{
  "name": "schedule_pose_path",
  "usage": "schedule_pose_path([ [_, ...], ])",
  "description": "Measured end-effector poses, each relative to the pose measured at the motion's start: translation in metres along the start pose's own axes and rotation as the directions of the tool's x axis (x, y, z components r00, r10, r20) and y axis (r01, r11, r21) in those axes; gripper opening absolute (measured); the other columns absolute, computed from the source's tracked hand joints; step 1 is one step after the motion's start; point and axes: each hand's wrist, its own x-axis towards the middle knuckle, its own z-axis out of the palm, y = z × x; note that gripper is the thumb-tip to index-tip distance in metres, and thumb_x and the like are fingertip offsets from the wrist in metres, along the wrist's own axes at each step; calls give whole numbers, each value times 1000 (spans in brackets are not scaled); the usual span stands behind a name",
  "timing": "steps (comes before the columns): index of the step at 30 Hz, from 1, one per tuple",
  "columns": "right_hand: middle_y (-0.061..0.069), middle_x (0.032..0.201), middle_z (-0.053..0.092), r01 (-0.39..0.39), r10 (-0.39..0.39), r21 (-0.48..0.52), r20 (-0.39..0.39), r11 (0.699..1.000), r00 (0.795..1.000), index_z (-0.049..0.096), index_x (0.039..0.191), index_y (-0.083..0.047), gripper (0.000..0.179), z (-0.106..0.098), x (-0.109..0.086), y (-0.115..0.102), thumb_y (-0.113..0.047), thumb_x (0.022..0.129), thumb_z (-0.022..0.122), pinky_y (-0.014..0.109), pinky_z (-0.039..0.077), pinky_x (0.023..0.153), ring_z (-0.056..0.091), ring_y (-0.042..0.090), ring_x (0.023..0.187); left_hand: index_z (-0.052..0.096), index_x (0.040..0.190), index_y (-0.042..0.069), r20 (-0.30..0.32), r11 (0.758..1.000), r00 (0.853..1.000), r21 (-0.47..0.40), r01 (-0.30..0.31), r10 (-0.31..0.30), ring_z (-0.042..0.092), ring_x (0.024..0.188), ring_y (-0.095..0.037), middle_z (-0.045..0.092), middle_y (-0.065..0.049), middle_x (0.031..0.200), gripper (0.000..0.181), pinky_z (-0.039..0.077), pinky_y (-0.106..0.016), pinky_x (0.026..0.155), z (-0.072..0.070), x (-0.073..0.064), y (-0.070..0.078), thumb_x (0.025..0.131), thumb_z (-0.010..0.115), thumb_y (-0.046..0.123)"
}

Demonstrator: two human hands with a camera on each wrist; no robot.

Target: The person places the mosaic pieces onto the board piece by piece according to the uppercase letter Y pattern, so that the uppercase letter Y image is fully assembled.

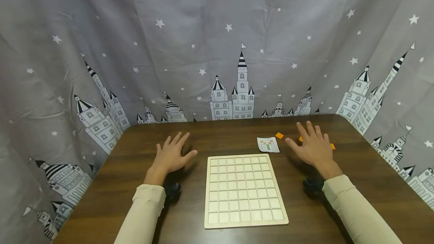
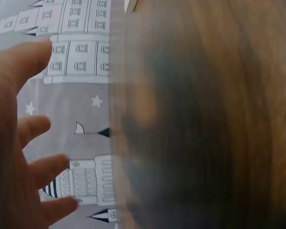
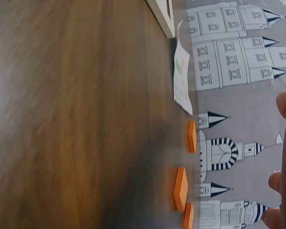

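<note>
My left hand (image 1: 169, 156) hovers over the dark table left of a pale wooden grid board (image 1: 241, 191), fingers spread and holding nothing. On the board's other side my right hand (image 1: 313, 148) is held up with fingers spread, also holding nothing. Its fingers partly hide some orange tiles in the head view; the right wrist view shows three, among them a middle tile (image 3: 180, 189). One orange tile (image 1: 279, 135) lies just left of that hand. Between it and the board's far edge is a small paper card (image 1: 268, 144) printted with a coloured grid pattern.
The brown wooden table (image 1: 135, 214) reaches back to a grey curtain (image 1: 190, 48) printed with castles and stars. The curtain also hangs along both sides. A dark wrist device (image 1: 173, 192) sits under the left wrist, another device (image 1: 312, 185) under the right.
</note>
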Motion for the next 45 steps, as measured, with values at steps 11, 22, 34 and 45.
schedule_pose_path([
  [11, 34, 159, 19, -37, 38, -24, 19, 999, 999, 30, 159, -5, 95, -9, -17, 31, -76, 95, 36, 75, 12, 109, 16, 60, 142, 43, 155, 12, 276, 977, 938, -87, -193, 210, 35, 143, -41, 35, -13, 161, 92, 15, -81, 103, -6, -5, 31, 82, 77, 57],
  [22, 36, 147, 39, 56, -51, -76, 70, 996, 996, 52, 142, 4, 86, -19, -50, 60, -68, 94, 53, 78, 21, 101, 34, 57, 134, 43, 153, 4, 361, 942, 870, -143, -305, 336, 36, 143, -38, 37, -15, 159, 99, 26, -62, 113, -2, -14, 46, 75, 89, 43],
  [34, 29, 122, 59, 229, -228, -86, 21, 970, 973, 68, 119, 2, 55, -21, -65, 66, -38, 84, 80, 76, 34, 95, 59, 51, 106, 44, 153, 6, 385, 951, 870, -132, -278, 308, 28, 146, -42, 34, -10, 161, 97, 24, -57, 116, 5, -16, 44, 76, 88, 44],
  [45, 14, 96, 62, 249, -251, -86, -9, 965, 968, 71, 89, -8, 27, -19, -71, 67, -31, 81, 83, 74, 34, 93, 61, 44, 90, 44, 153, 8, 397, 957, 871, -123, -262, 290, 26, 147, -42, 33, -8, 162, 96, 23, -59, 116, 9, -16, 47, 76, 88, 45],
])
